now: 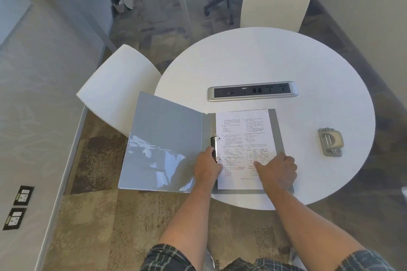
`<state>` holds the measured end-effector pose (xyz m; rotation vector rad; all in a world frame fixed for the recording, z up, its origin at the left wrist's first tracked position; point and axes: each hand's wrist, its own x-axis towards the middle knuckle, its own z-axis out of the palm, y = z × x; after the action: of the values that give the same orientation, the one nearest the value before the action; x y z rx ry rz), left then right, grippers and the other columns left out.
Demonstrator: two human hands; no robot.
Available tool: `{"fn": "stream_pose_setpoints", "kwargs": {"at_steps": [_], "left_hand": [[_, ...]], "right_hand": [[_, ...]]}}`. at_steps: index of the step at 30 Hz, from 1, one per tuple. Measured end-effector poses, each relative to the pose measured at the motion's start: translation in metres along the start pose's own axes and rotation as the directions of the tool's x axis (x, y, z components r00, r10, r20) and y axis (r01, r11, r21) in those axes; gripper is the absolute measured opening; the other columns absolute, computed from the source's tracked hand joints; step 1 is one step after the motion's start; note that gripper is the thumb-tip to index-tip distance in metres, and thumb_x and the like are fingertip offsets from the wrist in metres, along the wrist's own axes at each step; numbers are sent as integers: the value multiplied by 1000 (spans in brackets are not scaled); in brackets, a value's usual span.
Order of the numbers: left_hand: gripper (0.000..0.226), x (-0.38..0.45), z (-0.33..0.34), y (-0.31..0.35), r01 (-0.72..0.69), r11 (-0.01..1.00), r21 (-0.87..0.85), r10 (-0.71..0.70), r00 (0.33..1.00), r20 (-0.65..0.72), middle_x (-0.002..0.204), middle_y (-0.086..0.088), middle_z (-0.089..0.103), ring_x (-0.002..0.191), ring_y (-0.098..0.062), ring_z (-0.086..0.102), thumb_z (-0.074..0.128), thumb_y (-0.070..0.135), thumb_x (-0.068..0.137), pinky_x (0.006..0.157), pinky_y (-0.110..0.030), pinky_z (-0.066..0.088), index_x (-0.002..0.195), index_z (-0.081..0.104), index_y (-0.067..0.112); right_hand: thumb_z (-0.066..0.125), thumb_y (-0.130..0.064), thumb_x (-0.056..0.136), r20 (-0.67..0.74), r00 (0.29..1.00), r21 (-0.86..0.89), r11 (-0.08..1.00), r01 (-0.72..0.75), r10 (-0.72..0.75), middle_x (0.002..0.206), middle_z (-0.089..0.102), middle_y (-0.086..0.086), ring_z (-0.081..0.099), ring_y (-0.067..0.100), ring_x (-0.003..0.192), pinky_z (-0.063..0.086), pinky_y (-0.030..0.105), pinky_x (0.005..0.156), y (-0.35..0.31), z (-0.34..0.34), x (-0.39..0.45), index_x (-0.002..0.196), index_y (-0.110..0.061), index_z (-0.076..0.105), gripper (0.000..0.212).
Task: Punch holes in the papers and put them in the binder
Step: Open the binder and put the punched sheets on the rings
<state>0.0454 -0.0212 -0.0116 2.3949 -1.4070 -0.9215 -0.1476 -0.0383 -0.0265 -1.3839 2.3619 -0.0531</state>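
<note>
A white chair (119, 86) stands at the far left, tucked against the round white table (275, 61); the grey binder (163, 145) lies open at the table's near edge, its left cover hanging out past the rim; the left hand (207, 166) rests at the black ring mechanism (214, 146) on the spine, fingers curled around its lower end; the printed paper (242, 138) lies on the binder's right half, its left edge at the rings; the right hand (278, 170) presses flat and open on the lower right of the sheet; a power strip (253, 91) is set into the tabletop beyond the binder; the hole punch (331, 142) sits well apart to the right, untouched.
</note>
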Motion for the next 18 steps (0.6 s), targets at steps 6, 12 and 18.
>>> {"fn": "stream_pose_setpoints", "kwargs": {"at_steps": [6, 12, 18], "left_hand": [[56, -3, 8, -5, 13, 1000, -2, -13, 1000, -19, 114, -5, 56, 100, -23, 63, 66, 17, 93, 74, -35, 55, 145, 47, 28], [59, -4, 14, -8, 3, 999, -50, -4, 1000, -21, 110, -3, 52, 91, -17, 54, 67, 13, 92, 69, -30, 49, 145, 47, 29], [59, -2, 8, -6, 36, 996, -79, -33, 999, 33, 117, -2, 50, 101, -20, 59, 71, 27, 90, 79, -37, 56, 143, 47, 30]], "right_hand": [[80, -38, 82, 61, 998, 92, 995, -23, 18, 127, 55, 22, 56, 37, 113, 53, 42, 89, -6, 1, 1, 140, 4, 36, 84], [73, -20, 78, 147, 989, 288, 956, -49, 6, 119, 56, 15, 55, 36, 110, 53, 48, 89, -1, 0, 8, 121, -9, 49, 50], [78, -28, 77, 76, 996, 283, 959, 26, -49, 113, 58, 3, 58, 28, 105, 50, 45, 90, 10, -13, 16, 113, -22, 50, 45]]}}
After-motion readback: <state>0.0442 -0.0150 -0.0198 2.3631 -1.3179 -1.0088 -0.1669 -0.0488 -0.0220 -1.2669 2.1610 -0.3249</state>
